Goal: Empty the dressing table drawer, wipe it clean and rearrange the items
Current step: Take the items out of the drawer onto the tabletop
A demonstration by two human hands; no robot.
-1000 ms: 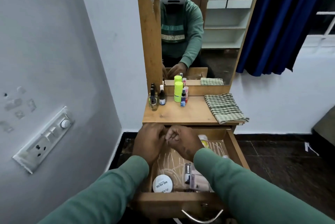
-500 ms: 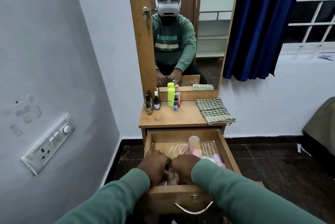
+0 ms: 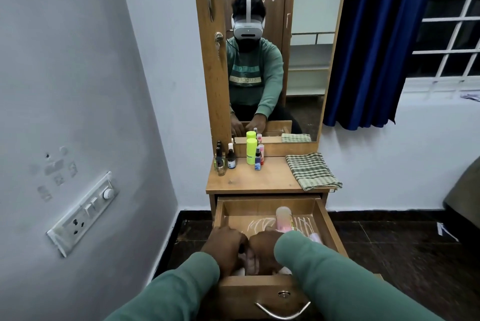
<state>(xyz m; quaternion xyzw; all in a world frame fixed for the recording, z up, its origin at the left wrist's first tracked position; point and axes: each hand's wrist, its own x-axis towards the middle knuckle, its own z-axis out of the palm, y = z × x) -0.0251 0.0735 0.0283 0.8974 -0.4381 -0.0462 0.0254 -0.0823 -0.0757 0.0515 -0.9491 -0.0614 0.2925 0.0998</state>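
Observation:
The wooden drawer (image 3: 330, 224) of the dressing table is pulled out. Both my hands are down in its front end, side by side and touching. My left hand (image 3: 225, 248) is curled with its fingers down, and what they hold is hidden. My right hand (image 3: 262, 249) is closed around a pale tube (image 3: 250, 262). A pink bottle (image 3: 283, 219) stands further back in the drawer, with another pale pink item (image 3: 315, 237) beside my right sleeve. The drawer liner (image 3: 257, 224) has white scribble lines. A checked cloth (image 3: 311, 171) lies folded on the tabletop's right side.
On the tabletop (image 3: 259, 180) stand dark dropper bottles (image 3: 220, 161), a neon green bottle (image 3: 251, 151) and a small blue spray (image 3: 257, 161) against the mirror (image 3: 298, 61). A wall with a switch panel (image 3: 85, 213) is close on the left. A blue curtain (image 3: 371, 43) hangs at right.
My hands have moved from the drawer's back to its front end and stay there together. The view has lifted and pulled back, showing more mirror.

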